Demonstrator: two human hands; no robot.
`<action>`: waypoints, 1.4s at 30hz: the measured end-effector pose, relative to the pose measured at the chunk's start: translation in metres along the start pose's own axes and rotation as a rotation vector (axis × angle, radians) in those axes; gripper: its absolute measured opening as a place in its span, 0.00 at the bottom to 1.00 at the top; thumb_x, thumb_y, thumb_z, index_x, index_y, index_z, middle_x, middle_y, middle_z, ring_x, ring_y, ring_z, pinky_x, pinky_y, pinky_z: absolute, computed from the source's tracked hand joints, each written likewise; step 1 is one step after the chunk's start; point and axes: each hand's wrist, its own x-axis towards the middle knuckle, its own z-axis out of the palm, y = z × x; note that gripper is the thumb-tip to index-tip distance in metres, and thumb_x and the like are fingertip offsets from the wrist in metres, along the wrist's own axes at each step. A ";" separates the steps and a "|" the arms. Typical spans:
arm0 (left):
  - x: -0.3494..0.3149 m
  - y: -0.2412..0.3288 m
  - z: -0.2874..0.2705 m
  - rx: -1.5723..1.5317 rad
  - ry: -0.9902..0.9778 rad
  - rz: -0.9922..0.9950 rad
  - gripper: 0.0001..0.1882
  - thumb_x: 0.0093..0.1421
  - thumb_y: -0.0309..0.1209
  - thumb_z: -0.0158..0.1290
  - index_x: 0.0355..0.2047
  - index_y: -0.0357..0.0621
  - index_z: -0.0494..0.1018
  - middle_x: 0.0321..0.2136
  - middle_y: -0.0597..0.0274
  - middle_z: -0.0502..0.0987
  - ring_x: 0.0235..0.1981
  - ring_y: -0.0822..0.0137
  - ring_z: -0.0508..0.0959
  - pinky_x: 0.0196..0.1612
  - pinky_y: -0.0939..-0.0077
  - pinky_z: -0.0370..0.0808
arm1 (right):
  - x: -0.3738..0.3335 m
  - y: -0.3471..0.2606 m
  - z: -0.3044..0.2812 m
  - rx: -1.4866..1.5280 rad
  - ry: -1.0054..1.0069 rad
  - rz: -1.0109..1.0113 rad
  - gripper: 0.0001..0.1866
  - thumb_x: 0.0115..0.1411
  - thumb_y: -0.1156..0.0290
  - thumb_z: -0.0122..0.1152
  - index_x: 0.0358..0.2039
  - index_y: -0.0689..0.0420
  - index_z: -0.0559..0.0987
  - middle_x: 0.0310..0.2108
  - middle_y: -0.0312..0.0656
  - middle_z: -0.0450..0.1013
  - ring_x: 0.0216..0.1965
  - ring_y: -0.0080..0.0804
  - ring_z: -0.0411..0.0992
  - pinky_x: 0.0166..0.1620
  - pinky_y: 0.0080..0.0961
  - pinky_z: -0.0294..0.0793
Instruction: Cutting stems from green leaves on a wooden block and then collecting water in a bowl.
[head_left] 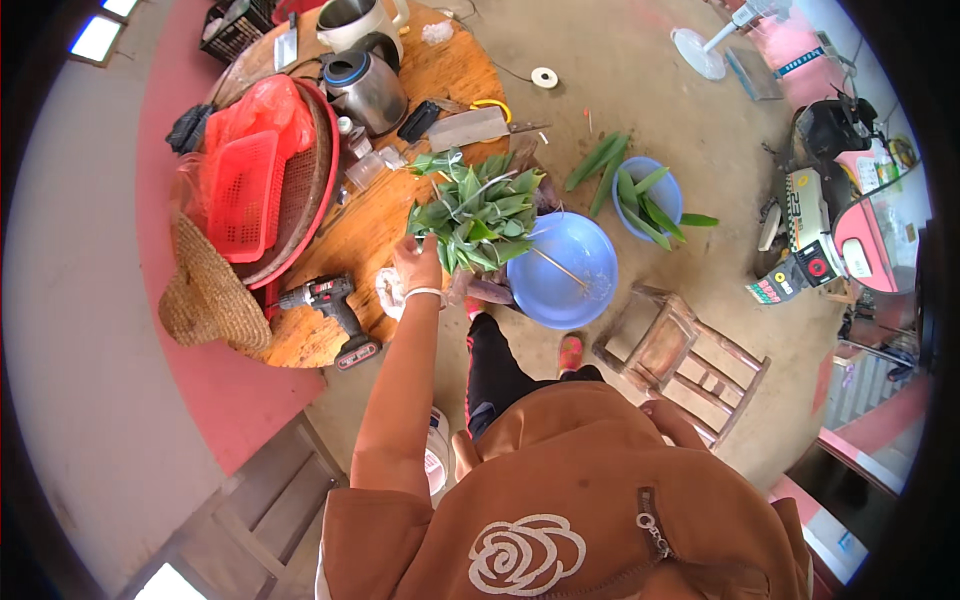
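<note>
My left hand [418, 264], with a pale bracelet at the wrist, is at the near-left edge of a pile of long green leaves [478, 212] on the round wooden table. Its fingers are curled together against the leaves; what they grip, if anything, is too small to make out. Thin pale strips lie across the top of the pile. On my right side only a bit of bare arm or hand [676, 420] shows beside my brown shirt, its fingers hidden. A blue basin [530, 300] with a thin stick in it stands right of the leaves.
The wooden table [350, 235] also bears a cordless drill [335, 305], a steel kettle [368, 95], a cleaver [468, 129] and a red basket [245, 190]. A smaller blue bowl [672, 185] with leaves, a wooden chair [675, 350] and a scooter [830, 220] stand to the right.
</note>
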 end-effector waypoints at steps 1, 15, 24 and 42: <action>0.004 0.022 0.008 0.288 0.086 0.316 0.24 0.49 0.36 0.56 0.44 0.35 0.65 0.44 0.49 0.68 0.46 0.55 0.67 0.47 0.62 0.66 | 0.005 -0.034 -0.010 0.076 0.007 0.026 0.11 0.53 0.64 0.53 0.29 0.55 0.80 0.31 0.43 0.76 0.33 0.38 0.74 0.38 0.30 0.72; 0.092 0.100 0.041 1.139 -0.345 0.578 0.35 0.43 0.30 0.58 0.53 0.49 0.59 0.46 0.43 0.67 0.48 0.47 0.68 0.51 0.59 0.66 | 0.062 -0.203 -0.086 0.440 0.181 0.144 0.13 0.58 0.67 0.51 0.35 0.64 0.77 0.26 0.40 0.75 0.25 0.24 0.72 0.32 0.23 0.73; 0.091 0.097 0.012 0.875 -0.399 0.438 0.34 0.41 0.30 0.59 0.51 0.43 0.62 0.42 0.45 0.68 0.47 0.48 0.69 0.51 0.62 0.67 | 0.067 -0.186 -0.070 0.348 0.190 0.161 0.14 0.56 0.63 0.50 0.33 0.58 0.79 0.29 0.45 0.76 0.31 0.39 0.74 0.36 0.32 0.73; 0.028 0.027 0.010 -0.101 -0.518 -0.144 0.29 0.43 0.17 0.59 0.47 0.42 0.63 0.37 0.62 0.72 0.35 0.68 0.74 0.39 0.77 0.74 | 0.156 -0.255 -0.137 0.283 0.377 -0.183 0.11 0.54 0.69 0.53 0.36 0.58 0.77 0.32 0.48 0.74 0.34 0.45 0.72 0.39 0.34 0.71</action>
